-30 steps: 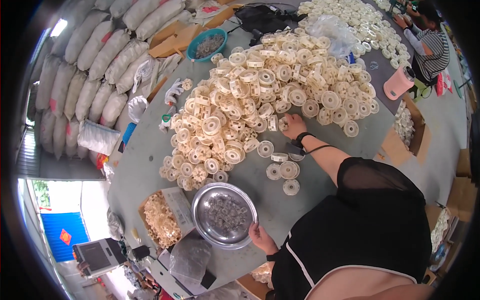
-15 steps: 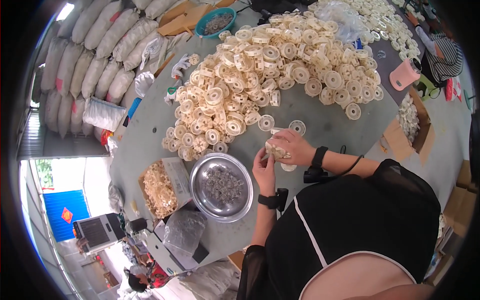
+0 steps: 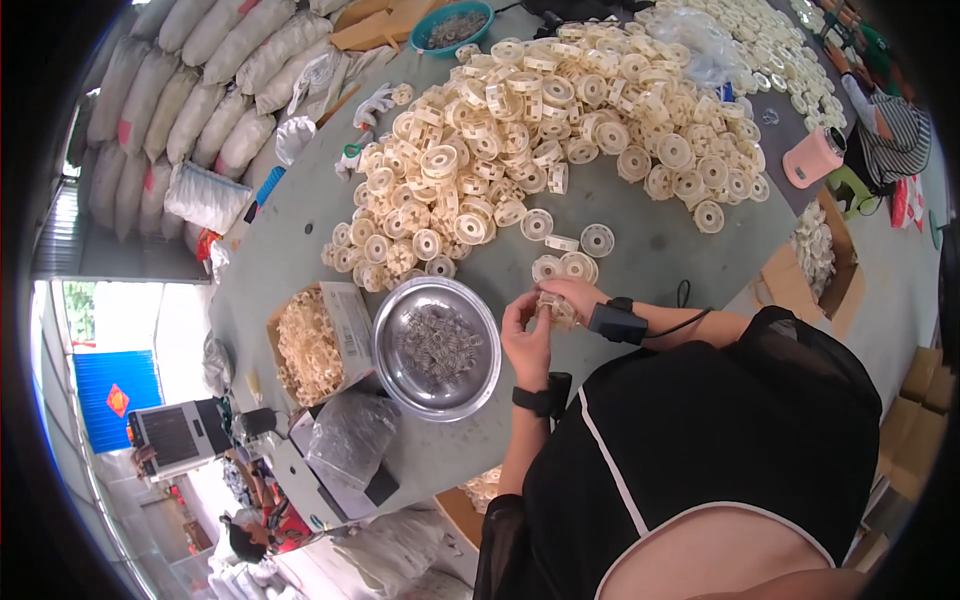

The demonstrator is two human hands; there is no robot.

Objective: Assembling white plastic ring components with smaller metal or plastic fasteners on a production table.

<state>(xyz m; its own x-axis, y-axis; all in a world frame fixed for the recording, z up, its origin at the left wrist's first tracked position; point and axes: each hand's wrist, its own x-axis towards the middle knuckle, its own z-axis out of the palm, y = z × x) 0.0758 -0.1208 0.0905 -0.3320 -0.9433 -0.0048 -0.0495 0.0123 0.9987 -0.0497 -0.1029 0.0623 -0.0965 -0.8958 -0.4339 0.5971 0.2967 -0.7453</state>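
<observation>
Between my two hands, close to my body, is a cream plastic wheel-shaped part (image 3: 562, 314). My left hand (image 3: 527, 330) pinches its left side with thumb and fingers. Over its top and right side curl the fingers of my right hand (image 3: 578, 296). Just beyond my hands lie several loose round parts (image 3: 597, 240), some flat and one on edge. A large heap of the same cream parts (image 3: 470, 150) spreads across the table behind them. Left of my left hand stands a round metal bowl (image 3: 385, 388) with small metal springs (image 3: 440, 345) in it.
A cardboard box (image 3: 347, 325) of small cream pieces stands left of the bowl, beside a crumpled clear plastic bag (image 3: 350, 440). A teal basin (image 3: 418, 38) sits at the far edge. At right are a pink cup-like container (image 3: 812, 158), an open carton (image 3: 850, 290) and another person (image 3: 890, 135).
My hands have drawn a little nearer my body with the part, and my right wrist has turned. The round parts in front of them now show more fully.
</observation>
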